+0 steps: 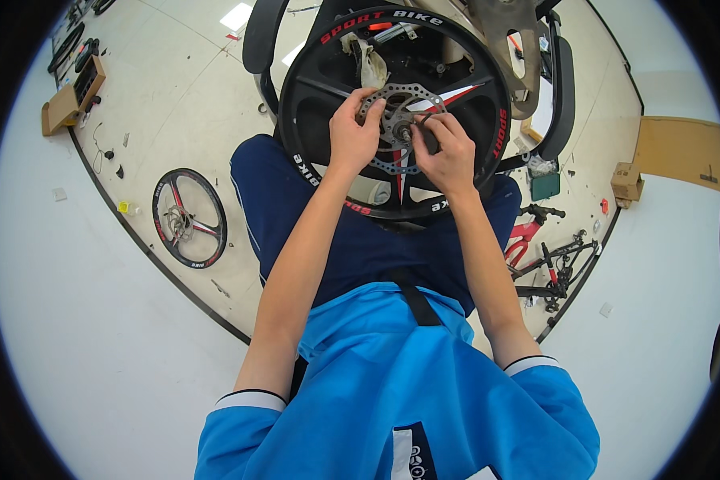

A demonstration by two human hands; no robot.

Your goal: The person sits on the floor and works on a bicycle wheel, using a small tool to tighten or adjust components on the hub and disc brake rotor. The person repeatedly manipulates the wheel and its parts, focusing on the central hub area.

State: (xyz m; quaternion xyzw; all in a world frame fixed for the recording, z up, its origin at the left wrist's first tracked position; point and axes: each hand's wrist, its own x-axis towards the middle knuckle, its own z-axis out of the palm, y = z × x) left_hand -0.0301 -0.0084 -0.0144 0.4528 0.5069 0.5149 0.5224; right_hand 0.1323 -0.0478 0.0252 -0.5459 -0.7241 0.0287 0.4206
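A black bicycle wheel [494,84] with broad spokes and red and white markings lies across my thighs and the seat in front of me. At its centre is a silver brake disc [412,90] pierced with holes, around a hub axle [405,130]. My left hand [352,134] grips the disc's left edge, thumb on top. My right hand [448,157] is closed at the hub, thumb and forefinger pinched beside the axle end. A small dark piece shows at those fingers, too covered to name. A crumpled pale cloth or glove [370,66] lies beyond the disc.
A chair with black armrests [562,100] stands around the wheel, a metal frame part [526,72] at its far right. On the floor are another wheel [190,218] at left and bicycle frames [564,264] at right. Cardboard boxes [628,182] stand by the walls.
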